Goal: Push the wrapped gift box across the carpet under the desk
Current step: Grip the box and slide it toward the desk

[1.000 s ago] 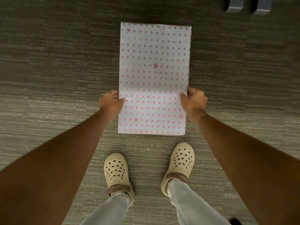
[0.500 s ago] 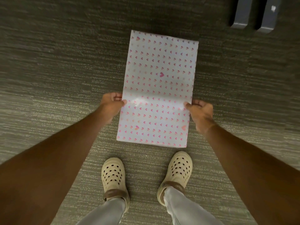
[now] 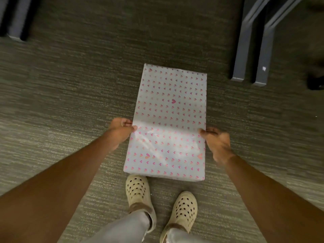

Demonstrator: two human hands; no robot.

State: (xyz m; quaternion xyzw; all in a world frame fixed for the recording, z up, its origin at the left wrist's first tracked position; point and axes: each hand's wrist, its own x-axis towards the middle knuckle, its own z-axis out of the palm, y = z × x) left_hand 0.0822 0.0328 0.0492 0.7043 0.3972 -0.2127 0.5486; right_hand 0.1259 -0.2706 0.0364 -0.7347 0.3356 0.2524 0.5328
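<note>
lying flat on the grey carpet [image 3: 57,106], the wrapped gift box [image 3: 168,123] has white paper with small pink hearts. the left hand [image 3: 121,130] holds its left long edge, thumb on the top face and fingers [image 3: 127,122] curled against the side. the right hand [image 3: 216,142] holds the right long edge in the same way, closed on the box, a little blurred. the near short edge of the box is just in front of two cream clogs [image 3: 138,192], almost touching the left one. two grey metal legs [image 3: 252,50] stand on the carpet beyond the far right corner of the box, apart from it.
</note>
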